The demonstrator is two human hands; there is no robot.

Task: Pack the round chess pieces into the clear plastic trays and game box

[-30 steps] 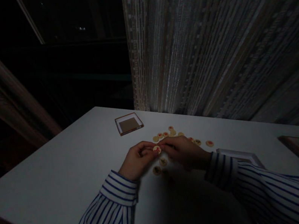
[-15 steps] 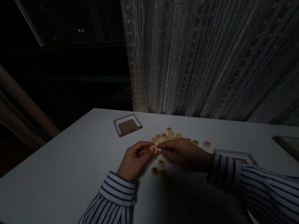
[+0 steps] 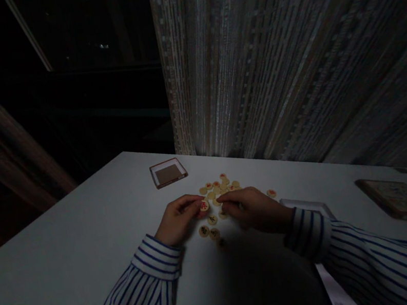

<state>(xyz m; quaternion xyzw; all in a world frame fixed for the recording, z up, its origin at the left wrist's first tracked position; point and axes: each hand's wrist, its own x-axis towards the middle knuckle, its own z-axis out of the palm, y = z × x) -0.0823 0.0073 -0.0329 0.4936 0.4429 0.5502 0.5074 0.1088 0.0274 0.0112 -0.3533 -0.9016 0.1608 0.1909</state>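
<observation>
My left hand (image 3: 179, 220) is closed, pinching a round Chinese chess piece (image 3: 204, 205) with a red character between thumb and fingertips. Just right of it, the curled fingers of my right hand (image 3: 250, 208) reach to a plain-looking piece (image 3: 216, 202); whether they grip it is hidden. A black-marked piece (image 3: 222, 214) lies partly under that hand. Closer to me are several more black-marked pieces, among them one (image 3: 212, 219) below my left fingertips and another (image 3: 204, 231). Beyond my hands spreads a loose cluster of pieces (image 3: 224, 186), some face down, some showing red characters.
On the white table (image 3: 95, 228), an open shallow box tray (image 3: 169, 173) stands toward the back. A lone red-marked piece (image 3: 271, 193) and a pale tray (image 3: 306, 204) lie to the right. Farther right is a flat patterned box (image 3: 404, 199). A curtain (image 3: 250, 61) hangs behind.
My hands have drawn apart. The red-marked piece stays in my left hand, while my right fingers have come away from it. The whole view has shifted slightly.
</observation>
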